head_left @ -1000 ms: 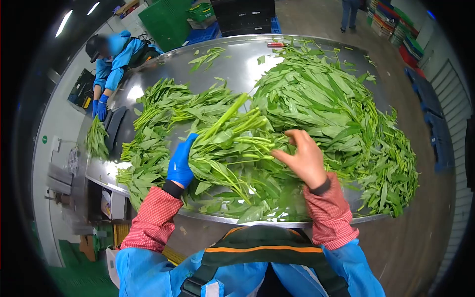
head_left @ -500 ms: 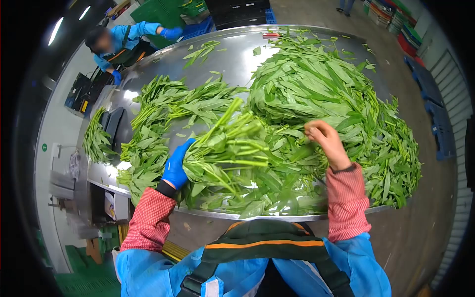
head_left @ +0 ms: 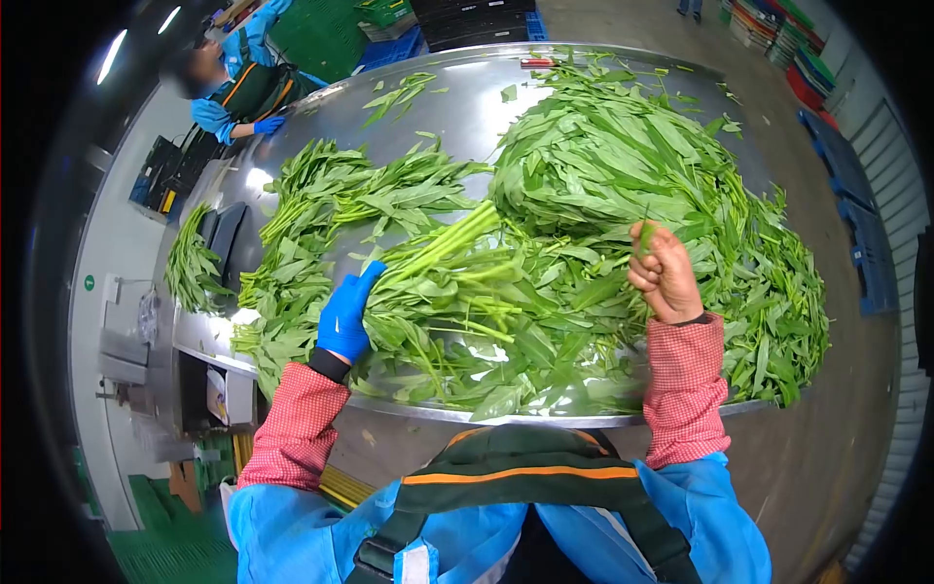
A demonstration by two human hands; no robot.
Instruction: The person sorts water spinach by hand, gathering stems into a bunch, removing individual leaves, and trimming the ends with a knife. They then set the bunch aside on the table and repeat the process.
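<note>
My left hand (head_left: 345, 316), in a blue glove, is closed round a bunch of water spinach (head_left: 443, 268), its pale cut stems pointing right. My bare right hand (head_left: 667, 277) is raised over the greens, its fingers pinched on a small green leaf (head_left: 645, 237). Behind and to the right of it spreads a big heap of leafy greens (head_left: 603, 165). Sorted bundles (head_left: 302, 209) lie on the left part of the metal table (head_left: 457, 102). Loose leaves and stems are scattered below the held bunch.
A co-worker (head_left: 243, 78) in blue stands at the far left corner, one gloved hand on the table edge. A red-handled tool (head_left: 536, 63) lies at the far edge. A dark tray-like object (head_left: 228, 243) sits at left near another bundle (head_left: 193, 261). Blue pallets (head_left: 861, 234) stand at right.
My right hand has risen and moved slightly right, now closed with a leaf showing in its fingers. The held bunch has shifted a little. The co-worker's gloved hand has come to the table edge.
</note>
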